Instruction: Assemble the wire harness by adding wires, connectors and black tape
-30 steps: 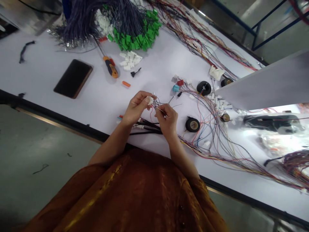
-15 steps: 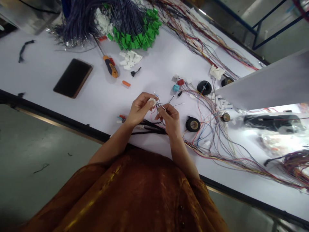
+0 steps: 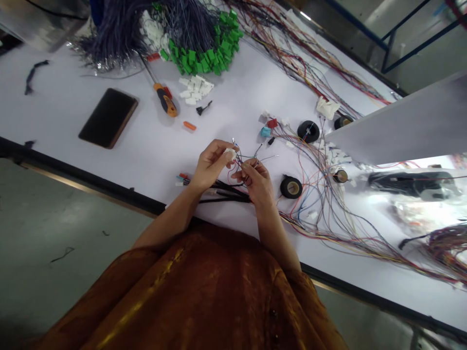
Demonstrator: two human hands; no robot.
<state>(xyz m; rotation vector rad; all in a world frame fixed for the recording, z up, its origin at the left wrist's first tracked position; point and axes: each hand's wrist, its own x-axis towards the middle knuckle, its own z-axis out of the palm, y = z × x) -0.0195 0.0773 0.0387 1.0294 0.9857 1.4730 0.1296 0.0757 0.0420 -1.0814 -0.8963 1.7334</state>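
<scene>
Left hand (image 3: pixel 208 169): fingers pinched on a small white plastic connector (image 3: pixel 230 153), thumb covering a chunk of it, so no luck making out its slots.
Right hand (image 3: pixel 257 181): fingers pressed together on some thin dark wires (image 3: pixel 239 159); can't tell exactly which strands.
Connector spot: in the left fingertips, over the white table (image 3: pixel 156 155), just beside the right hand.
Black sleeved cables (image 3: pixel 226 186): partly hidden by both forearms.
Dark purple wire bundle (image 3: pixel 197 24) with green plastic connectors (image 3: pixel 203 59): chopped off by the top edge.
Clear plastic bag (image 3: pixel 419 215): glare kinda eats its contents.
</scene>
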